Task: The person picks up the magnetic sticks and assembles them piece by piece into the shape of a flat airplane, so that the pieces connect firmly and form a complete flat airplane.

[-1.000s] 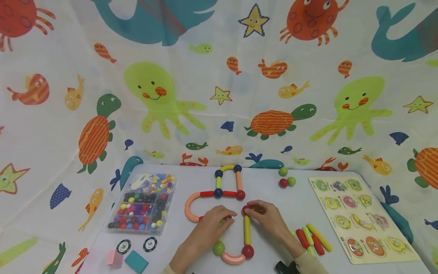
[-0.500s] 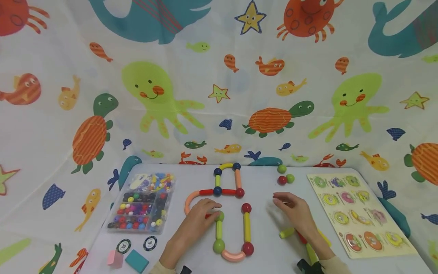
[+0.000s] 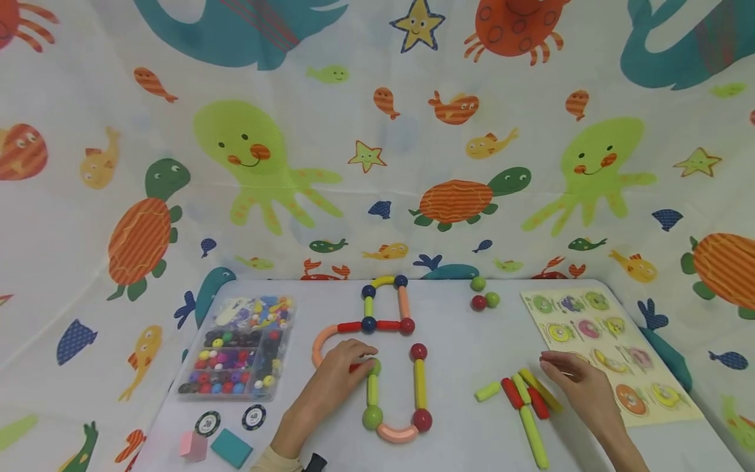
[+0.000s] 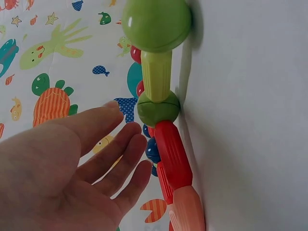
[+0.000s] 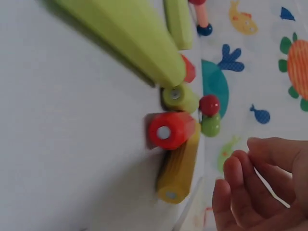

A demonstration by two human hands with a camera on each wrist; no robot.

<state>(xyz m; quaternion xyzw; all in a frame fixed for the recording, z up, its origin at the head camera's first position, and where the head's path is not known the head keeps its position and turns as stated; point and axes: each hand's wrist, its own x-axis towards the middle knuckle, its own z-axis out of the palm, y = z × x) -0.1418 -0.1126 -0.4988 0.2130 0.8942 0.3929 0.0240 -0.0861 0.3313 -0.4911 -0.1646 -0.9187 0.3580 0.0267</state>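
My left hand [image 3: 336, 377] lies relaxed beside a small green ball [image 3: 374, 366], fingertips close to it and holding nothing. From that ball a light green magnetic rod [image 3: 372, 391] runs to a larger green ball [image 3: 373, 417]. A curved pink rod [image 3: 398, 434] links on to a red ball [image 3: 422, 419], and a yellow rod [image 3: 420, 387] leads up to another red ball [image 3: 418, 352]. In the left wrist view, a red rod [image 4: 173, 154] joins the small green ball. Loosely curled and empty, my right hand [image 3: 580, 387] hovers right of the loose rods, including a yellow rod [image 5: 178, 168].
Behind, a loop of rods with blue balls [image 3: 368, 324] connects to a curved pink rod [image 3: 322, 341]. A bead box [image 3: 277, 354], chips [image 3: 254, 417] and blocks [image 3: 232, 448] stand left. Loose balls [image 3: 478, 302] sit at the back; a picture board [image 3: 666, 410] lies right.
My right hand has let go of the upper red ball on the yellow rod and moved right, past the loose rods. The left hand has drawn back slightly left, uncovering the small green ball.
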